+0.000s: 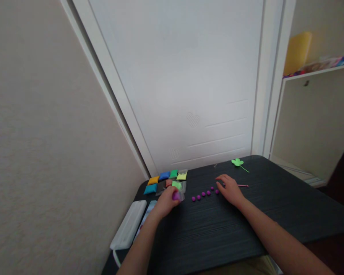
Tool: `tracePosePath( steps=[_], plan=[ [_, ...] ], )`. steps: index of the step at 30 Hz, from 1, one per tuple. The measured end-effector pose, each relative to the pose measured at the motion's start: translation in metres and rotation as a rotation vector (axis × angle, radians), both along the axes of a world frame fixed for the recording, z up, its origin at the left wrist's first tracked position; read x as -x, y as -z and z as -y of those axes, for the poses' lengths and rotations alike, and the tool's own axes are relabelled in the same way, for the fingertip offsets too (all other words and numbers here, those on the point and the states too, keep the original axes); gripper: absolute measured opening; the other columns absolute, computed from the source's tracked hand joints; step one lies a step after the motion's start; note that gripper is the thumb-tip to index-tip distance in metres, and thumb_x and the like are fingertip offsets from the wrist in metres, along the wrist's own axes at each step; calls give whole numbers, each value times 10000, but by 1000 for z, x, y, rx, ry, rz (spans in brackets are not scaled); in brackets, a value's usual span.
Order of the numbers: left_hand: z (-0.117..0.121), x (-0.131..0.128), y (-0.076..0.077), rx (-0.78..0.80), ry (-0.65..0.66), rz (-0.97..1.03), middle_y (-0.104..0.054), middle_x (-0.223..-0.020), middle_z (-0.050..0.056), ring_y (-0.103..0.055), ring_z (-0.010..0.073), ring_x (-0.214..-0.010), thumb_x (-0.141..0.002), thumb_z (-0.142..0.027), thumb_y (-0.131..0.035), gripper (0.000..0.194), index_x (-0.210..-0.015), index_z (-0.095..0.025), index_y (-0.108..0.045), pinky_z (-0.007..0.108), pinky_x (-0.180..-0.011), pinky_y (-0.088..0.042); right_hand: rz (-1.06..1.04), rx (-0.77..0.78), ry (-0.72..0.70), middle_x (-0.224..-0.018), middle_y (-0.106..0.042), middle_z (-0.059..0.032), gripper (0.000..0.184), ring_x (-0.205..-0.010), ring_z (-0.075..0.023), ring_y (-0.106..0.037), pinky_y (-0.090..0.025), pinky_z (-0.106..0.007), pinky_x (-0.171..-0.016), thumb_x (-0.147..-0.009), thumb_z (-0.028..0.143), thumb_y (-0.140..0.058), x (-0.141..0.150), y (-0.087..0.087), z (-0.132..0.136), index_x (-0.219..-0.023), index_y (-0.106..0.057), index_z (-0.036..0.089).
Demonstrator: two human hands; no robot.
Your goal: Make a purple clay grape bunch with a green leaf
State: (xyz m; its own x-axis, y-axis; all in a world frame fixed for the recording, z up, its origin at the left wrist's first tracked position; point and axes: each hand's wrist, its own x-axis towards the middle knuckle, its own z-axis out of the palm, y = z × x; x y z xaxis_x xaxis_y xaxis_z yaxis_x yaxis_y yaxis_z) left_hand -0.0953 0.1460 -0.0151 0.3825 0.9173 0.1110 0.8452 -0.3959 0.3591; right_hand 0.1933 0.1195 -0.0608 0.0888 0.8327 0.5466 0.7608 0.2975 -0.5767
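My left hand (166,200) is closed on a small see-through bag of purple modelling clay (176,196) at the front of the clay packets. Several small purple clay balls (203,194) lie in a loose slanting row between my two hands. Just right of them is my right hand (228,190), low over the table, its fingers apart and holding nothing that I can see. One purple ball (217,191) sits right by its thumb. A thin pink stick tool (243,185) pokes out beyond this hand, partly hidden by it.
Packets in orange (153,180), blue (164,175), teal (150,188) and other colours line the table's back left. A green clover shape (237,162) with a stem lies at the back right. A white power strip (129,223) and a phone-like slab (149,209) flank my left arm.
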Motion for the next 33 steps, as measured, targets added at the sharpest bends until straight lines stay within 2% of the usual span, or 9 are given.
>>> tracePosePath(
  steps=[3,5,8,11,14,20,28,31,33],
  plan=[
    [31,-8,-11,-157,23,195,-532,-946,29,-505,166,-862,-660,-142,-508,259,-915,-182,-491,284,-768,-384,-19,-19,-27,-972,-591,-78,200,-959,-209,-525,-377,-358,-869,-787,271,-471,16,-16,20,-906,-602,177],
    [55,-17,-18,-208,71,288,-523,-923,23,-496,164,-850,-654,-96,-486,263,-900,-190,-481,295,-767,-389,-111,-3,-126,-975,-599,-64,213,-952,-189,-531,-387,-325,-863,-809,297,-459,35,-27,45,-931,-597,190],
    [87,-30,-23,-236,181,280,-521,-938,28,-478,181,-911,-634,-43,-469,266,-847,-200,-497,321,-813,-378,-346,158,-326,-963,-625,-40,242,-892,-173,-562,-423,-285,-797,-813,346,-466,64,-38,86,-972,-594,216],
    [102,-38,-18,-237,211,219,-510,-990,40,-455,200,-964,-640,-50,-477,287,-878,-207,-510,348,-849,-369,-473,307,-380,-846,-650,-24,212,-766,-164,-583,-440,-256,-699,-754,344,-554,81,-37,109,-890,-627,199],
    [106,-41,-7,-202,200,195,-501,-1009,41,-456,198,-965,-634,-43,-477,321,-907,-208,-508,347,-851,-376,-502,381,-402,-745,-650,-12,142,-701,-158,-577,-424,-247,-651,-732,293,-578,83,-27,112,-782,-652,184],
    [109,-41,14,-94,228,272,-521,-982,41,-472,183,-935,-649,-33,-467,361,-964,-208,-490,322,-829,-397,-637,512,-480,-699,-642,-9,160,-674,-145,-557,-401,-236,-626,-762,246,-519,79,-4,110,-755,-657,166],
    [108,-35,42,-56,234,324,-553,-954,42,-484,184,-928,-706,-116,-515,267,-958,-204,-518,343,-840,-401,-525,431,-403,-651,-572,20,154,-644,-119,-506,-361,-218,-609,-778,248,-508,91,5,120,-674,-589,168],
    [108,-31,51,-107,199,323,-523,-1100,57,-426,205,-1067,-687,-103,-528,425,-1095,-215,-483,391,-941,-332,-485,406,-371,-674,-574,20,147,-660,-117,-512,-358,-217,-617,-789,238,-490,93,5,122,-689,-576,172],
    [110,-28,53,-153,170,330,-429,-1248,66,-334,215,-1178,-666,-60,-507,578,-1209,-228,-402,420,-1001,-253,-481,392,-341,-682,-571,20,148,-660,-115,-512,-359,-216,-617,-795,240,-478,94,5,122,-698,-566,172]
  ],
)
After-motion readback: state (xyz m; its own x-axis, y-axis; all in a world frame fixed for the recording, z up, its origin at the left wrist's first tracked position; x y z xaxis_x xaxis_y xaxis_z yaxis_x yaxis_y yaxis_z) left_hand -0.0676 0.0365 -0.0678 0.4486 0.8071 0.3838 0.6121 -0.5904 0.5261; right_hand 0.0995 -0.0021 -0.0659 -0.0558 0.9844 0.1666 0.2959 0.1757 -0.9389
